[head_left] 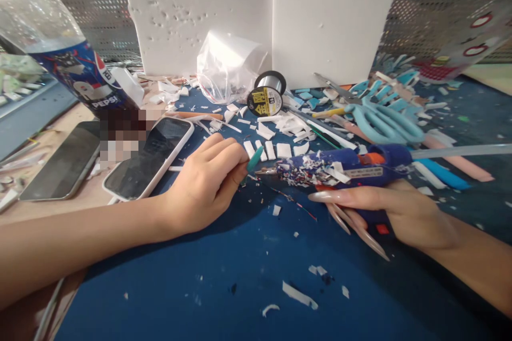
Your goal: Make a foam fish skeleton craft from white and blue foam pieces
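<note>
My left hand [212, 181] is closed in a pinch above the blue mat [192, 282]. A teal pointed piece [255, 160] juts from its thumb and fingertip; whether this is a long fingernail or a held piece I cannot tell. Anything else between those fingers is hidden. My right hand [404, 213], with long pale nails, grips a blue hot glue gun [332, 168] crusted with white scraps. A clear glue stick [460, 152] runs out of its rear. The gun's metal nozzle [266, 171] points at the left fingertips, close by. Below the nozzle lies a thin dark-and-red strand [296, 202].
Two phones [148, 157] [66, 160] and a Pepsi bottle [88, 74] stand left. Behind are a plastic bag [228, 69], a line spool [266, 98], light-blue scissors [384, 120] and white foam boards [208, 10]. White scraps [284, 150] are strewn about.
</note>
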Tool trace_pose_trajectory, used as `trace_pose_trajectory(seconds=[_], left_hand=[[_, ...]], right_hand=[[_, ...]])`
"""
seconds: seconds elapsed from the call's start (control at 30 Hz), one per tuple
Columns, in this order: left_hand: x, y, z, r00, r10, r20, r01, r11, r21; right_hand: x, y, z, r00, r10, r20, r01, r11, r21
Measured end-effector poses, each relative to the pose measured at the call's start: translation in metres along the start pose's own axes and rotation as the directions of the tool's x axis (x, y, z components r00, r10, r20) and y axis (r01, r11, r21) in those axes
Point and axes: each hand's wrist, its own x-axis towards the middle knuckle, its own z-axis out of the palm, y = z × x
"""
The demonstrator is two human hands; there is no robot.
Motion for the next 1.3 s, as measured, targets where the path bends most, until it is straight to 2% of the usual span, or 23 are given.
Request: trace_pose_trajectory(seconds=[0.17, 0.6, 0.97, 1.17, 1.3], left_hand=[[0.0009, 0.0005, 0.0008, 1.000, -0.002, 0.009, 0.002, 1.000, 0.005], [0.0014, 0.0010, -0.0011, 1.000, -0.002, 0.023, 0.002, 1.000, 0.006], [0.0020, 0.0014, -0.0013, 0.998, 0.032, 0.047, -0.032, 0.999, 0.010], [0.0010, 0.0009, -0.0009, 0.998, 0.033, 0.055, -0.034, 0.999, 0.014], [0.0003, 0.0008, -0.0009, 0.998, 0.028, 0.060, -0.029, 1.000, 0.008]], right_hand=[[-0.0025, -0.0005, 0.0002, 0.999, 0.040, -0.005, -0.040, 0.999, 0.034], [-0.0035, -0.0012, 0.0016, 1.000, 0.019, 0.001, -0.019, 0.998, 0.064], [-0.0038, -0.0045, 0.0050, 0.997, 0.046, -0.057, -0.045, 0.999, 0.031], [-0.0024, -0.0012, 0.0036, 1.000, 0.001, -0.021, 0.000, 0.999, 0.036], [-0.0021, -0.0008, 0.0031, 0.999, 0.034, -0.028, -0.032, 0.998, 0.060]])
